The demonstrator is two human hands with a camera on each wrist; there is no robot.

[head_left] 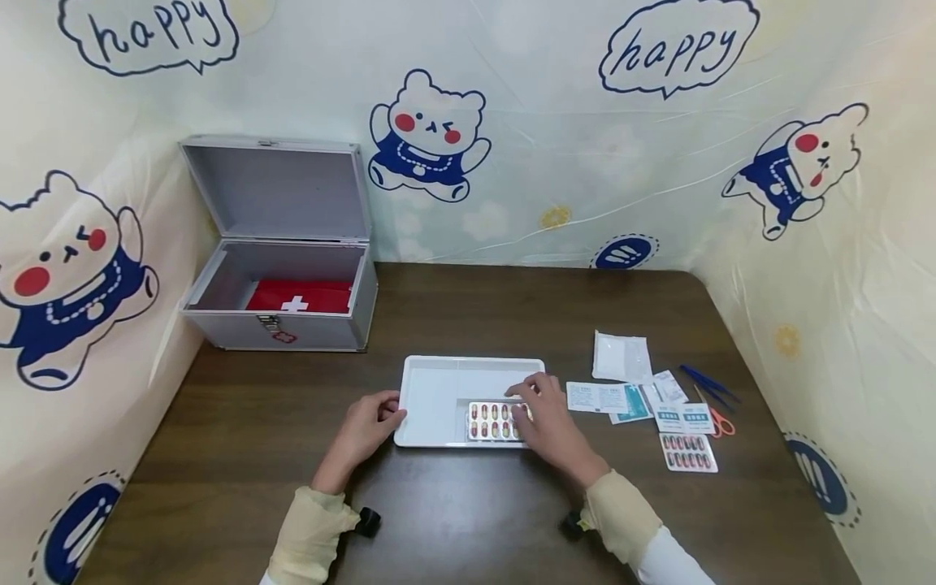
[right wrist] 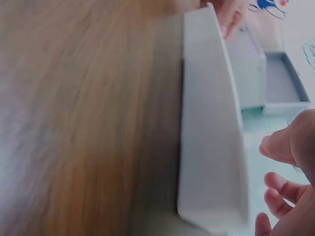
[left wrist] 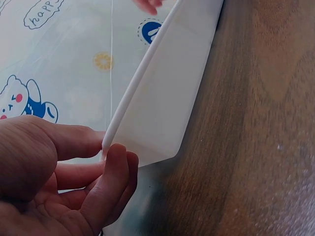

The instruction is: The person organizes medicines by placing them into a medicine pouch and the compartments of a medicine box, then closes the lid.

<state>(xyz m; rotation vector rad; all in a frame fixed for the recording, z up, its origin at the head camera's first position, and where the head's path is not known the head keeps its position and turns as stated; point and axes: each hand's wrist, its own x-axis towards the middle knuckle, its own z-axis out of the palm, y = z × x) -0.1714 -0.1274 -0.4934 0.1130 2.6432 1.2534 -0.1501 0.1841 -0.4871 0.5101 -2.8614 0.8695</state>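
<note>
Pinching the white tray (head_left: 435,394) by its rim, left hand (head_left: 367,426) must hold firm; right hand (head_left: 550,416), fingers loose, needs gentle nudges at the blister pack (head_left: 490,422)!

Bench (head_left: 453,520): dark brown wood-grain top, soft sheen. Sheeting (head_left: 541,154): pale, creased, along back and both sides; printed bears (head_left: 430,158), "happy" speech bubbles (head_left: 680,49), citrus slices (head_left: 556,217).

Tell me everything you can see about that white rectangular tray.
The shallow white rectangular tray looks like plastic, with rounded corners and raised walls. It sits open side up on the dark brown wood-look table. The person's bare left hand grips its left edge; the bare right hand is over its right end, contact unclear. Inside, near front right, is a rectangular blister pack of reddish capsules.
</note>
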